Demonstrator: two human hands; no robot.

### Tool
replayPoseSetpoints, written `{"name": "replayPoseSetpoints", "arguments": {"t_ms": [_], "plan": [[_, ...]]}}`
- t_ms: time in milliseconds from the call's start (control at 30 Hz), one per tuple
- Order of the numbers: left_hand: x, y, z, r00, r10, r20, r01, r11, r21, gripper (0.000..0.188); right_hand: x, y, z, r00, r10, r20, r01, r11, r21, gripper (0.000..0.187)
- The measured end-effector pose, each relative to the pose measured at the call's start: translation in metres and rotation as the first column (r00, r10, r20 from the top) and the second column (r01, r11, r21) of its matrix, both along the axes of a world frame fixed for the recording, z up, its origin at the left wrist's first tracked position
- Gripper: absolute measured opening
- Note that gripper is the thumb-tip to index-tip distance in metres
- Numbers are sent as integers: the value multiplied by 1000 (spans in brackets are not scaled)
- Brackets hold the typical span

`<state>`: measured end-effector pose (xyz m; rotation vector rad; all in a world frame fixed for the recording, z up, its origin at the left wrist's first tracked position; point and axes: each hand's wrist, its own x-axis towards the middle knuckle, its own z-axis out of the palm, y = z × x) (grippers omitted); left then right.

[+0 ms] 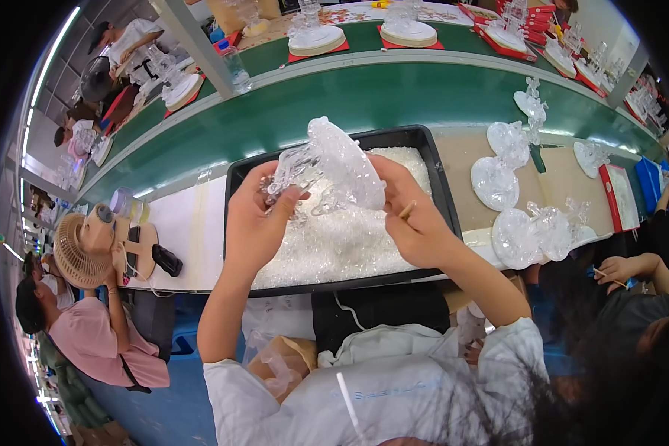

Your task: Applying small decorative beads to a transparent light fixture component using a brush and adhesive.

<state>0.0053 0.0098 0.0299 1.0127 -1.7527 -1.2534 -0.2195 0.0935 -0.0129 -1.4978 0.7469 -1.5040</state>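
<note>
Centre of the frame: clear, glassy plastic ornament with a domed shell held up over the black rectangular tray of white crystal granules, likely so loose bits fall back in. Left hand curled shut around its branched end, thumb on top. Right hand bracing the dome's right edge, fingers closed, pinching a thin tan stick too. Finished clear pieces parked at right, beside the green conveyor belt
</note>
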Motion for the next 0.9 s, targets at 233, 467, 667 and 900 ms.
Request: {"name": "replayPoseSetpoints", "arguments": {"t_ms": [233,467,667,900], "plan": [[10,13,1,915,338,222,-34,612,-790,45,0,2,14,907,-108,-408,120,993,6,87],[9,10,1,929,328,171,-23,512,-859,49,-13,-15,-2,920,-190,-342,213,977,31,83],[13,6,8,900,370,229,-66,636,-769,40,-7,-16,11,978,157,140,-187,952,241,82],[5,-11,21,994,-30,103,72,898,-434,46,-13,-17,4,922,117,369,-286,848,446,83]]}}
